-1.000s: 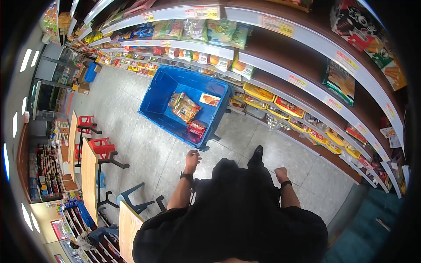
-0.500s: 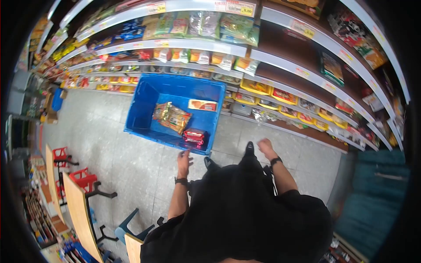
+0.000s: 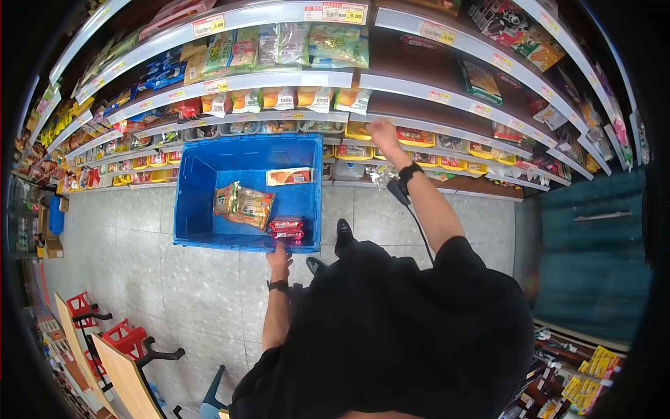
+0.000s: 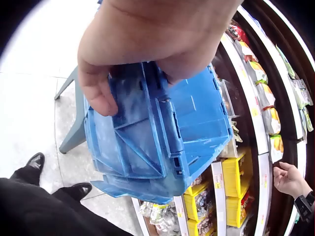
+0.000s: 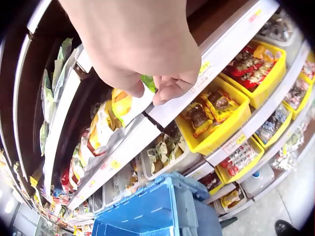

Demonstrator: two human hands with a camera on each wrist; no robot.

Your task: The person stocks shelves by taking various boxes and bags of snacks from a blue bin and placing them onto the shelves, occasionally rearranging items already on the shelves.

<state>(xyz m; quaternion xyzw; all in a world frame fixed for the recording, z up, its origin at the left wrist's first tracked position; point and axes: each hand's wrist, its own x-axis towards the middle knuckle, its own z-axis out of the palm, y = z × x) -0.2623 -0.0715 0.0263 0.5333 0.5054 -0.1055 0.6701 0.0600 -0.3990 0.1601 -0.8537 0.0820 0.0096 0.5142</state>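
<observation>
1. Blue plastic crate (image 3: 244, 155): stood at left, beside the shelving. Inside, gold-wrapped snack packs (image 3: 244, 206) lay left of the red-wrapped packs (image 3: 286, 228) and the orange-and-white packet (image 3: 289, 177).
2. Left hand (image 3: 279, 262): curled round the crate's near rim, close to its right corner, fingers on the outer side. Red-wrapped packs lay just inside the rim from it.
3. Green-topped white packet (image 5: 127, 104): at the right end of a packet row on the shelf, past the crate's far right corner. It lay at the right hand's fingertips, touching them.
4. Right hand (image 3: 388, 144): narrow, thumb and fingers pinching the packet's green edge.
5. Yellow bins (image 5: 211, 140): below that shelf edge; the nearest held yellow-and-brown wrapped snacks. The right hand was above them.
</observation>
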